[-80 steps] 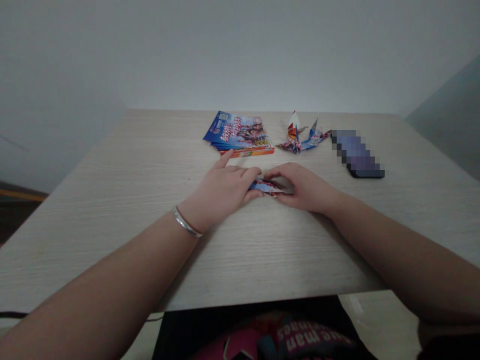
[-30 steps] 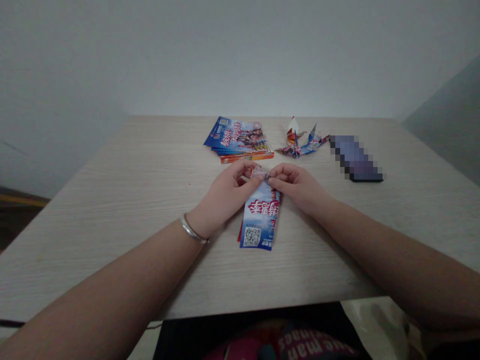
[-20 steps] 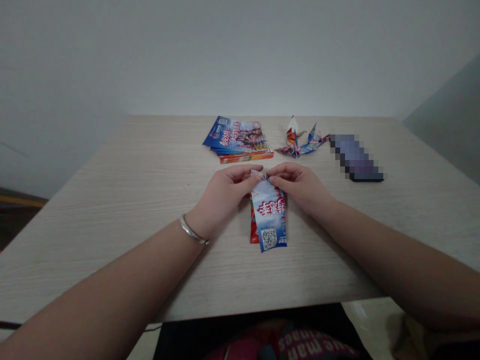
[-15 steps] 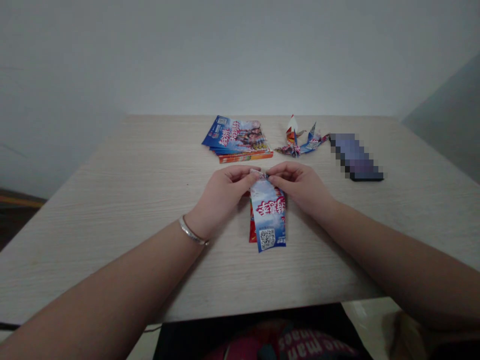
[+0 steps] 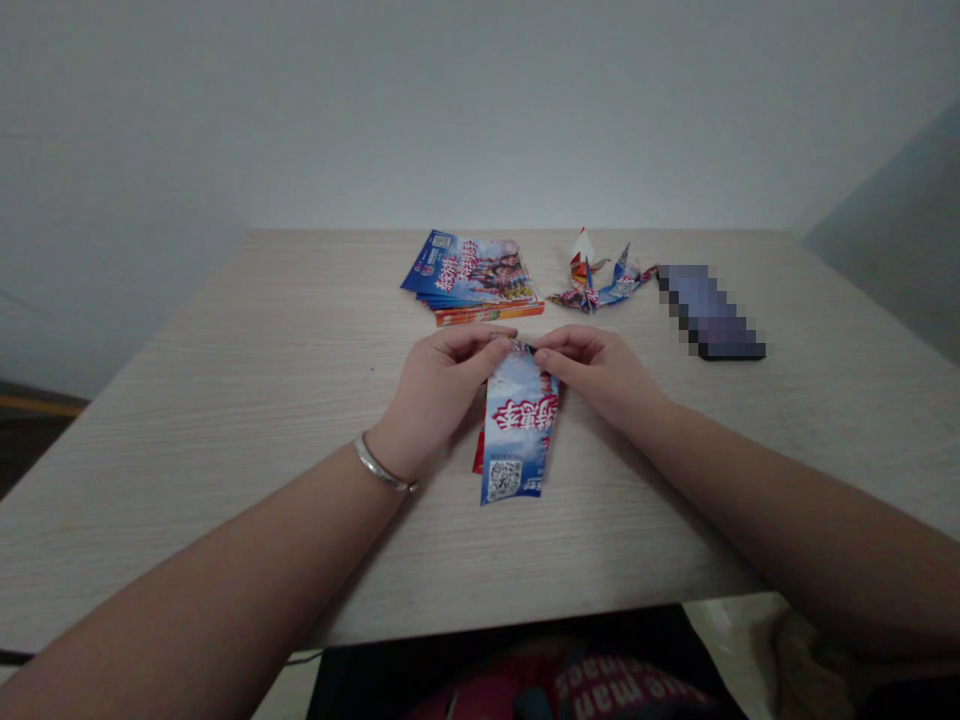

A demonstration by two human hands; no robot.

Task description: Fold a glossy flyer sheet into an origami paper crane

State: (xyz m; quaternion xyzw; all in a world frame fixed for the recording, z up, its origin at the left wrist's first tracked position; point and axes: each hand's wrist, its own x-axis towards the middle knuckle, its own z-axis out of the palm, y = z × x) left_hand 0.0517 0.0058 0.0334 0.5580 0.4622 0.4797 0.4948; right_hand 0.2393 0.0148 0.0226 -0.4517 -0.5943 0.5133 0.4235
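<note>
Between my hands is a folded paper flyer (image 5: pixel 519 425), blue with red-and-white lettering and a QR code at its near end. A red layer of it shows at the left side. My left hand (image 5: pixel 450 385) pinches its far left corner with thumb over fingers. At the far right corner my right hand (image 5: pixel 600 370) pinches it too, thumb on top. The fingertips behind the paper are hidden. Just beyond my left hand lies a fanned stack of similar flyers (image 5: pixel 472 272). Folded paper cranes (image 5: pixel 596 285) stand past my right hand.
A phone (image 5: pixel 709 312), blurred into blocks, lies on the pale wooden table (image 5: pixel 300 400) at the right. A wall (image 5: pixel 510 120) rises behind the table's far edge. A cable (image 5: pixel 304 658) shows below the near edge.
The near end of the folded flyer has swung to the left. Both hands keep their pinch on its far end, and the left one has shifted slightly left.
</note>
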